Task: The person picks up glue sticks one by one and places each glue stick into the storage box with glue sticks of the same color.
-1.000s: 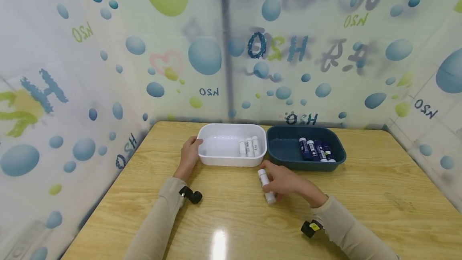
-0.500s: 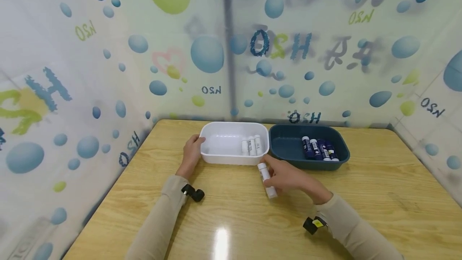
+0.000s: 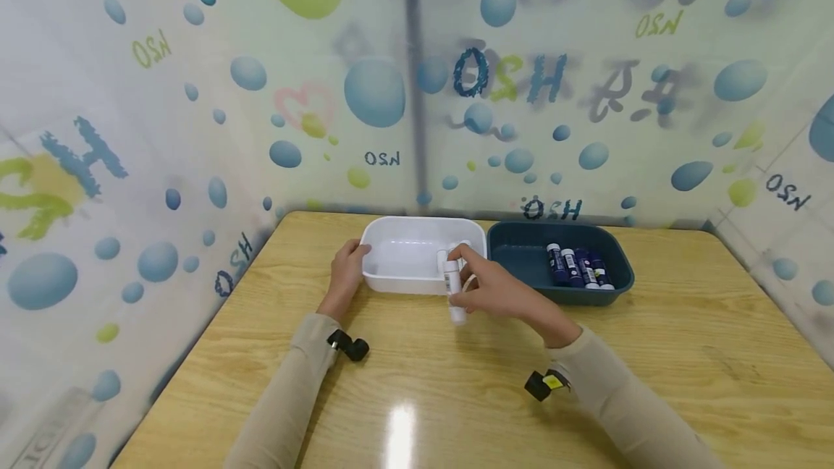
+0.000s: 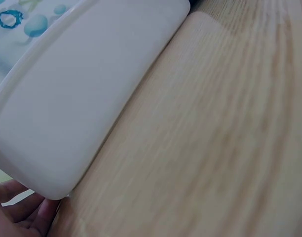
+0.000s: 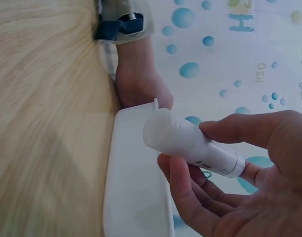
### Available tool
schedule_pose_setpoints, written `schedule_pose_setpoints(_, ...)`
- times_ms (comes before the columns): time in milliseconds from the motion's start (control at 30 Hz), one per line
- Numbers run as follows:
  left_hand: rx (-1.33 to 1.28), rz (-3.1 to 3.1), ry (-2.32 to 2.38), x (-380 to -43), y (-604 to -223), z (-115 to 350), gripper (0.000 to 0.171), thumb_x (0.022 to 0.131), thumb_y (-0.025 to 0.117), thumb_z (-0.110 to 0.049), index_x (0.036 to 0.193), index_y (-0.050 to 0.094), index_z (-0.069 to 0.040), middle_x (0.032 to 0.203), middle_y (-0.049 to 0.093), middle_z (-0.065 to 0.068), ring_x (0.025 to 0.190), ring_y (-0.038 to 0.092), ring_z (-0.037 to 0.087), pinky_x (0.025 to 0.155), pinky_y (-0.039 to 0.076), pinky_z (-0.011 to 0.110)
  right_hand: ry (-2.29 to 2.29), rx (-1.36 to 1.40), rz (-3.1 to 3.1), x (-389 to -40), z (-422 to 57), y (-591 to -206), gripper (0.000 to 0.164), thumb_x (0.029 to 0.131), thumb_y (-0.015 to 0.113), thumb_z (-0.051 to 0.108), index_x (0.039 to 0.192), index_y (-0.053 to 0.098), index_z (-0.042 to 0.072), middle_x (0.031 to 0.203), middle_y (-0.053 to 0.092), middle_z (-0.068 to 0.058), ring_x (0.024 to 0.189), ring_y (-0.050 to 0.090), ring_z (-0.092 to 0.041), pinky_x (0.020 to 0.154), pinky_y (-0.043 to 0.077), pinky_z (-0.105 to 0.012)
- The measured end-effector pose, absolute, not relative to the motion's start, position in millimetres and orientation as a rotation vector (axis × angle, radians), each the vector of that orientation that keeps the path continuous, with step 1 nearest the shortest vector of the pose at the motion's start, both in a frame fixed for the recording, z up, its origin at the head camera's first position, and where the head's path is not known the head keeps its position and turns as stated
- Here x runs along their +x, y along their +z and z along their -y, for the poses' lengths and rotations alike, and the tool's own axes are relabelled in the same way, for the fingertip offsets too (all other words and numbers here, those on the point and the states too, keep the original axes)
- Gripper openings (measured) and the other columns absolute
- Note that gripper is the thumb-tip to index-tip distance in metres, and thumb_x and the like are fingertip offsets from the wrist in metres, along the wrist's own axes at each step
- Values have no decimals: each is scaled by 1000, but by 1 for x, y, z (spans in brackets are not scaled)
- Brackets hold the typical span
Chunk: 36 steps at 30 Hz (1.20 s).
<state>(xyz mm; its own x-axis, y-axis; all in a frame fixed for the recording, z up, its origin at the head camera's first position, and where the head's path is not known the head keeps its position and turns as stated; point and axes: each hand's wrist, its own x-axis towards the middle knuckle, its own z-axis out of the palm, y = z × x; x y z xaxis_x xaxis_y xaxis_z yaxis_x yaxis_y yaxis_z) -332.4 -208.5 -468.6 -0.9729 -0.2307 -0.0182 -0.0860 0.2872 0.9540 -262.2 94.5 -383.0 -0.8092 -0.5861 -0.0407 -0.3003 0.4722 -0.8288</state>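
My right hand (image 3: 498, 292) pinches a white glue stick (image 3: 454, 294) between thumb and fingers, just in front of the white plastic bin (image 3: 400, 285). In the right wrist view the glue stick (image 5: 190, 143) is tilted, its broad end towards the bin (image 5: 136, 168). At the bin's left end my left hand (image 3: 344, 273) grips the rim, thumb over the edge. The left wrist view shows its curled fingers (image 4: 30, 210) at the bin's corner. Several white glue sticks lie inside the bin at its right, partly hidden by my right hand.
A dark blue-green bin (image 3: 521, 259) stands right beside the white one, with several dark blue glue sticks (image 3: 580, 270) lying in its right part. Both are near the back of the wooden table (image 3: 365, 411), close to a printed curtain (image 3: 313, 187).
My right hand has lifted the white glue stick from in front of the gap between the bins and carried it left, to the white bin's front. The left hand keeps its hold.
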Motion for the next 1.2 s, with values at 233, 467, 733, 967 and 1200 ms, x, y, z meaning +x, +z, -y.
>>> schedule_pose_setpoints(233,300,2424,-1786,-334,-468,209,50,105,45,-33,143,53,-2,148,55,20,133,55,36,115,45,51,-1265,-808,-2440,-271,-72,-357,50,93,74,12,132,41,14,110,66,-17,89,69,-23,74,62,-36)
schedule_pose_setpoints(467,297,2418,-1788,-333,-468,207,51,104,46,-35,143,54,-3,147,56,19,133,55,35,115,45,51,-1190,-863,-2502,-278,-52,-333,53,93,75,17,133,42,13,110,69,-14,90,72,-22,74,60,-34)
schedule_pose_setpoints(733,298,2394,-1777,-331,-469,208,49,103,48,-33,141,56,-3,144,58,21,129,58,36,112,47,50,-1170,-890,-2505,-290,-30,-317,51,94,75,20,133,43,15,108,70,-11,83,72,-20,73,57,-34)
schedule_pose_setpoints(967,292,2396,-1789,-331,-469,208,49,104,48,-32,142,55,-2,146,57,21,131,58,36,112,47,51,-1182,-908,-2516,-299,-14,-314,48,93,77,19,128,44,18,105,71,-11,80,71,-21,70,58,-33)
schedule_pose_setpoints(1200,289,2392,-1769,-333,-470,209,49,103,49,-33,141,57,-2,143,60,21,128,59,36,111,48,50,-1189,-852,-2541,-310,-5,-319,50,92,76,18,130,44,16,102,70,-13,80,68,-24,68,57,-31)
